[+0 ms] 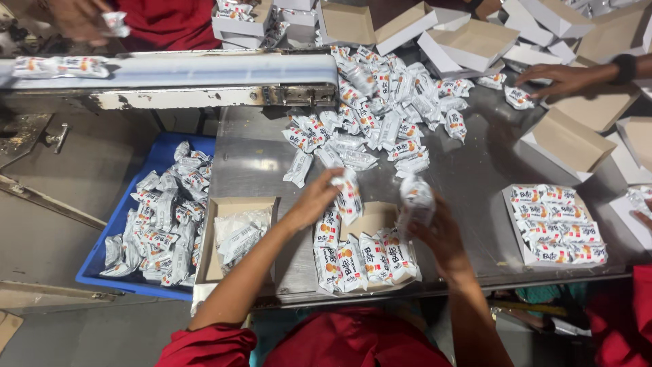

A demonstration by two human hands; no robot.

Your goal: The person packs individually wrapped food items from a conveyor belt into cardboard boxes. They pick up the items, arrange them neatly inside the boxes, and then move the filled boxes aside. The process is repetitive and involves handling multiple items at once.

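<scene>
My left hand (314,202) is curled shut around a white snack packet (349,197), holding it just above the open carton (370,219) in front of me. My right hand (441,238) grips a second packet (415,200), fingers wrapped around its lower end, the packet standing upright over the carton's right side. The carton sits at the near edge of the steel table (251,160), and a row of packets (363,261) already fills its front part, lying side by side; the back part shows bare cardboard. To the left of it lies another box (227,207) with a few packets inside, and beyond that, below the table, a blue crate (129,214) is heaped with more. To my right, near the table edge, a full carton (557,224) holds packets in neat rows. Further out, a loose pile (380,102) of packets spreads across the middle of the table, at the end of a conveyor (170,71) that carries a couple more. On the far right another person's hand (553,78) reaches toward the pile, beside empty folded boxes (468,41) stacked along the back. At the top left, someone else's hand (85,20) holds a packet.
</scene>
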